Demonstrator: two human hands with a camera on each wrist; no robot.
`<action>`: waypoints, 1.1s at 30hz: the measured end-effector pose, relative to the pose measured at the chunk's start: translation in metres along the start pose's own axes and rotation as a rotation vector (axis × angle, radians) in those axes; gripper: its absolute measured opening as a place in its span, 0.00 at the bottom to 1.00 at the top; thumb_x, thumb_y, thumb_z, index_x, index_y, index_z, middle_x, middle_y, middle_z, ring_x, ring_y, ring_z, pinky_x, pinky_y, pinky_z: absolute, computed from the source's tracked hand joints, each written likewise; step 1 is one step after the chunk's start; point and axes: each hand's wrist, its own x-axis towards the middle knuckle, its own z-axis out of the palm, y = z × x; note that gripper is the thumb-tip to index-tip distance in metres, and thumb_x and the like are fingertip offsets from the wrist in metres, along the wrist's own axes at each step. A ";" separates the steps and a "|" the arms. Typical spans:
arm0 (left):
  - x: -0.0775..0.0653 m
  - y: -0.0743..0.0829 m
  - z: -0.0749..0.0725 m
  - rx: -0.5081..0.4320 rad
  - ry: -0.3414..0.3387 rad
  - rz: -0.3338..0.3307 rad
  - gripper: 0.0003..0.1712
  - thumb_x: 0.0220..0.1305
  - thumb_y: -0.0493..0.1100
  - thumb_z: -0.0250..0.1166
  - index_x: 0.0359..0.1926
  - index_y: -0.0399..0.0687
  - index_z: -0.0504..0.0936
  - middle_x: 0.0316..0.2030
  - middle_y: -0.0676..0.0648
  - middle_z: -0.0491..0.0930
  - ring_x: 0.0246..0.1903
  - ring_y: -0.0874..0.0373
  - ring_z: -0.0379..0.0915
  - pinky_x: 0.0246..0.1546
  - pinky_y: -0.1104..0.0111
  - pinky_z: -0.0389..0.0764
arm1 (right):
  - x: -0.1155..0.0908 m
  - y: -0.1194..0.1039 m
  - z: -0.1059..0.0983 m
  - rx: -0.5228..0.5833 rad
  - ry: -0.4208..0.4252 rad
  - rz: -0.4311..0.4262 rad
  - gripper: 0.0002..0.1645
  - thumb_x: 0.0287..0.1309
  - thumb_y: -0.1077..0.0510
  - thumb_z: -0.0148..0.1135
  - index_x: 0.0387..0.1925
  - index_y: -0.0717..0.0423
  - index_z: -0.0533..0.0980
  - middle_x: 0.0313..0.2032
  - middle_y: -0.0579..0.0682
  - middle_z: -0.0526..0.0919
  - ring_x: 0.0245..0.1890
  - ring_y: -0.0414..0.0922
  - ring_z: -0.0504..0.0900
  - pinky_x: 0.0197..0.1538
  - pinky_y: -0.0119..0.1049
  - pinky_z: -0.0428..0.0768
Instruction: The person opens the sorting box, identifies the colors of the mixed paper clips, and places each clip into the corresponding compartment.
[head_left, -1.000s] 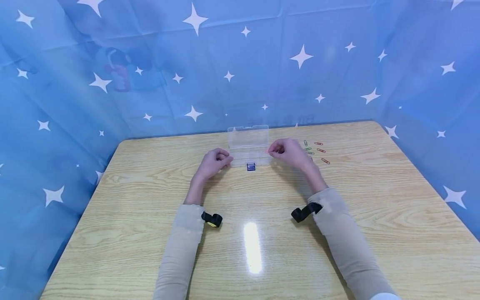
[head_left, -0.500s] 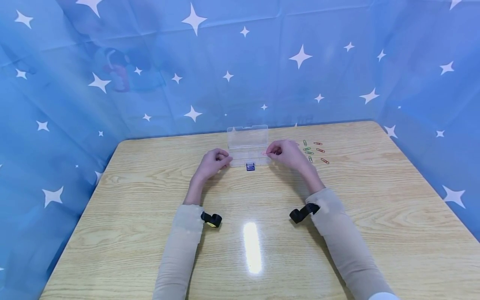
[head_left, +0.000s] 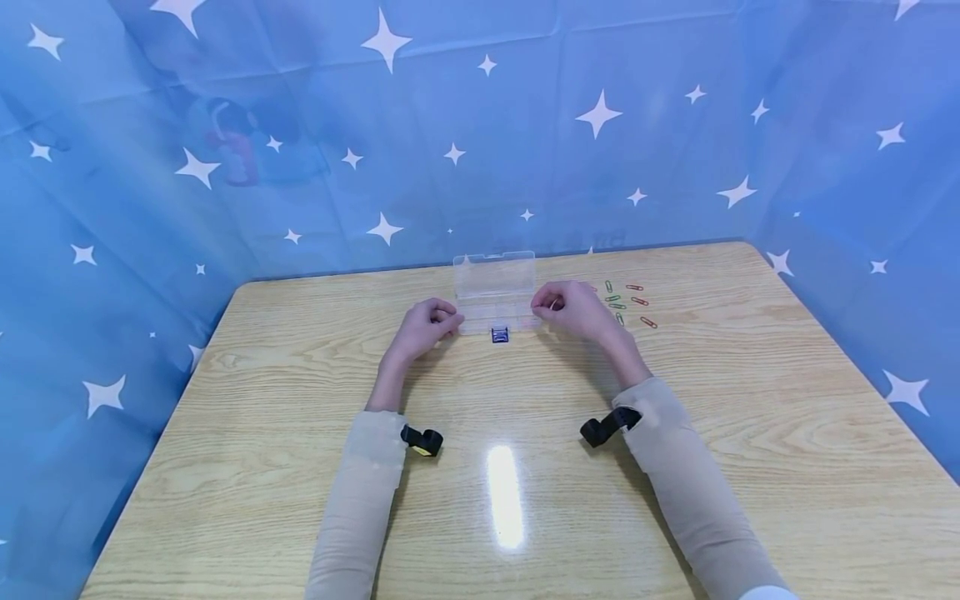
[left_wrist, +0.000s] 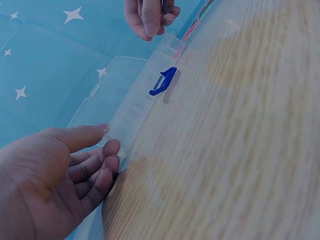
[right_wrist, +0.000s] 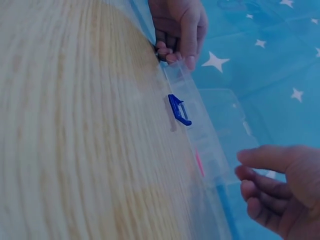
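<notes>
A clear plastic box (head_left: 480,318) stands near the table's back edge, its see-through lid (head_left: 495,275) raised behind it. Its blue latch (left_wrist: 164,81) hangs at the front. My left hand (head_left: 423,327) holds the box's left end between thumb and fingers. At the right end, my right hand (head_left: 573,308) hovers with fingers loosely bent; in the right wrist view thumb and forefinger are slightly apart with nothing between them. Through the box's wall shows a pink paper clip (right_wrist: 199,164), lying inside at the right end.
Right of the right hand, several red paper clips (head_left: 648,322) and green paper clips (head_left: 618,306) lie scattered on the wooden table (head_left: 300,467). A blue star-patterned cloth (head_left: 450,100) hangs behind the table. Each sleeve carries a black wrist camera (head_left: 600,429).
The right hand moved slightly left to the box's right end and let go of the pink paper clip, which dropped inside. My left hand stayed on the box.
</notes>
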 end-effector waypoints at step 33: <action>-0.001 0.001 0.000 -0.005 0.008 -0.001 0.17 0.74 0.46 0.62 0.53 0.37 0.78 0.35 0.43 0.83 0.35 0.50 0.79 0.35 0.65 0.76 | -0.013 0.022 -0.037 0.042 0.136 -0.002 0.17 0.71 0.53 0.61 0.52 0.61 0.81 0.43 0.56 0.84 0.39 0.50 0.81 0.42 0.41 0.76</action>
